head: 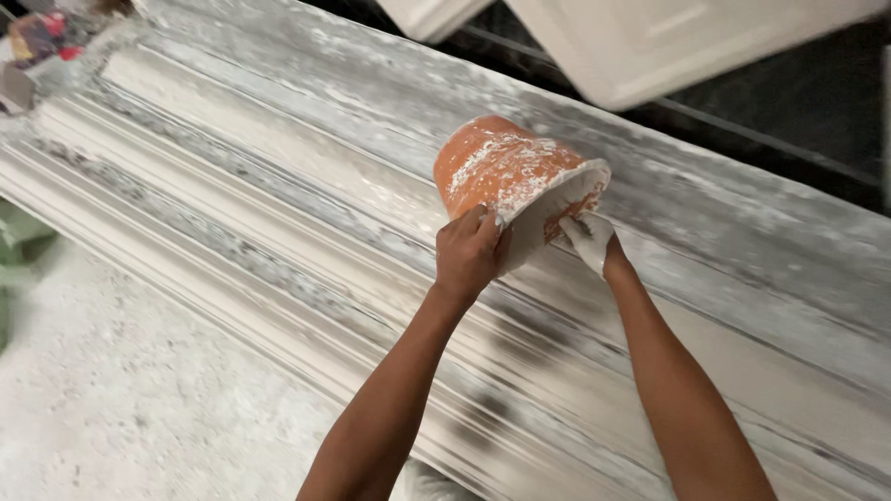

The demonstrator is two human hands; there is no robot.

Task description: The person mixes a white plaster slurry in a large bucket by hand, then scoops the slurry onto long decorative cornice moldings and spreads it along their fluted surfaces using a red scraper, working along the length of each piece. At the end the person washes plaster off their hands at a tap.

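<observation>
Here, we record the scene item by item.
Left hand: our left hand (471,255) grips the near rim of the orange bucket (506,167), fingers curled over the edge, thumb side toward us.
Right hand: our right hand (587,239) is coated in white plaster and sits under the bucket's mouth; its fingers are bent against the lower rim, though we cannot tell how tightly they close.
Bucket position: it is tilted on its side above the middle of the long mould (278,195), mouth facing right and down, base pointing left and far.
Bucket surface: orange plastic, streaked and spattered with white plaster; the inside shows a thick white lining.
Mould: a long ribbed grey-white bed running from far left to near right, smeared with wet plaster along its grooves.
Floor: a pale, dusty floor (111,399) lies at near left.
Far right: white panelled pieces (650,37) lean above a dark surface.
Far left corner: a small cluttered heap (42,37), too blurred to identify.
</observation>
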